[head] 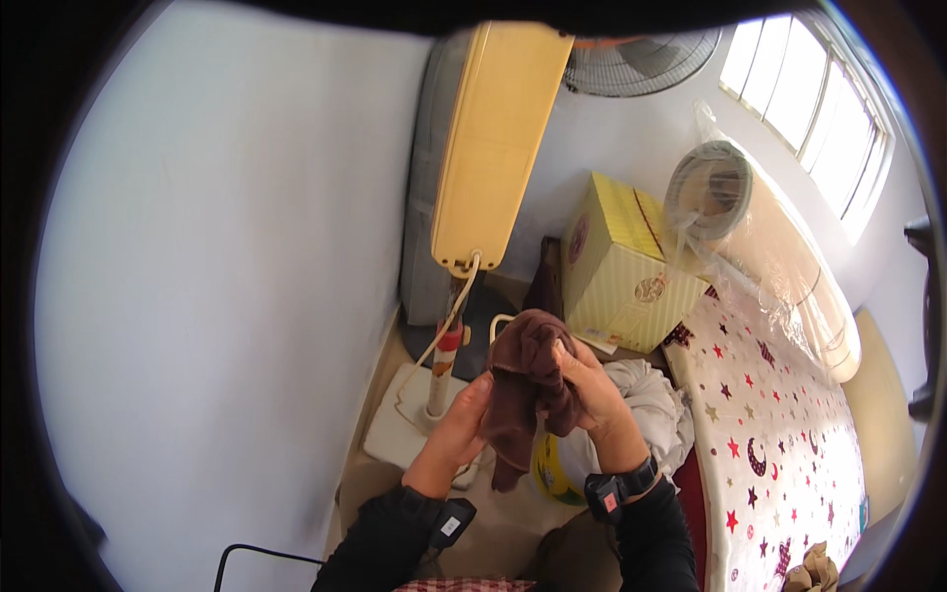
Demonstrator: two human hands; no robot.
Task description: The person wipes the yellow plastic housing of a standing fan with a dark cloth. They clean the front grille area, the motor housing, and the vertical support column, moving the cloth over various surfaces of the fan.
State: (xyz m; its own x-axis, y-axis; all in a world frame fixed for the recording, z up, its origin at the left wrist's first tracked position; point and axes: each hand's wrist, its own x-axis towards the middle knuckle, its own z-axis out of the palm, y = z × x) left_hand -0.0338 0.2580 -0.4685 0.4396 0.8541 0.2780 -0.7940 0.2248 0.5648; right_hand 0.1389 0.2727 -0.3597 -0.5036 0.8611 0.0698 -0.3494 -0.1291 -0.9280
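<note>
A crumpled dark maroon cloth is held up between both hands in the middle of the view. My left hand grips its left edge, thumb uppermost. On the other side, my right hand is closed on the bunched upper part, with the thumb pressed on the folds. Some of the cloth hangs down below the fingers. Beneath and behind it are a yellow and white item, partly hidden, and a crumpled whitish cloth.
A yellow appliance housing on a pole with a white base stands ahead, its cord dangling. A striped box, a plastic-wrapped item and a star-patterned mattress lie to the right. A wall borders the left.
</note>
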